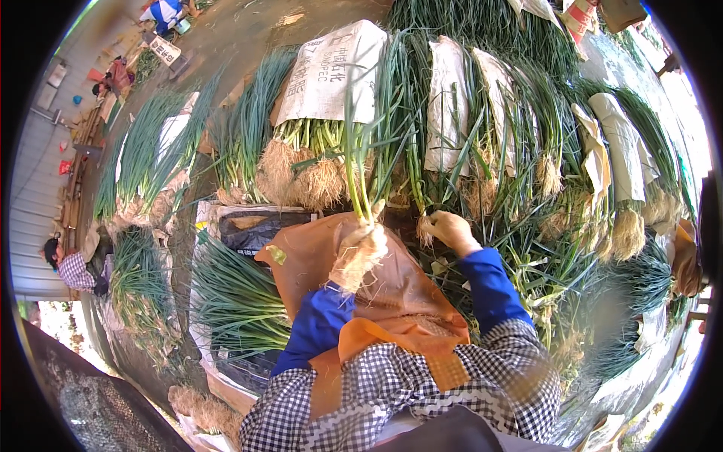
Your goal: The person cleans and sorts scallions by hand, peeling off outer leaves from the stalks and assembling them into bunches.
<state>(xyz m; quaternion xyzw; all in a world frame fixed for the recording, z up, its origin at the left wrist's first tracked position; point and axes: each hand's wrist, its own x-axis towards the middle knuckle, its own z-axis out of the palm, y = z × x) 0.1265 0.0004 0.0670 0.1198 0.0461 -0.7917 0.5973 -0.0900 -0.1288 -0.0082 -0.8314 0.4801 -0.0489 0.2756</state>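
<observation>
My left hand (367,242) is closed around a few green onions (360,181) low on their pale stems, above my lap. Their leaves point up and away from me, and straw-coloured roots partly cover the hand. To its right, my right hand (453,230) pinches another green onion (419,192) near its root end; the fingertips are partly hidden. Under my left hand a brown-orange apron sheet (407,282) spreads over my lap. Straight ahead lies a large bundle of green onions (309,162), roots toward me, with a white woven sack (331,75) over it.
More green onion bundles lie to the right, some under pale sacks (449,105). Left of my lap, trimmed-looking green onions (237,294) rest on a dark sheet. Further left are more bundles (154,151) and another person (75,267). Loose leaves (542,279) litter the right side.
</observation>
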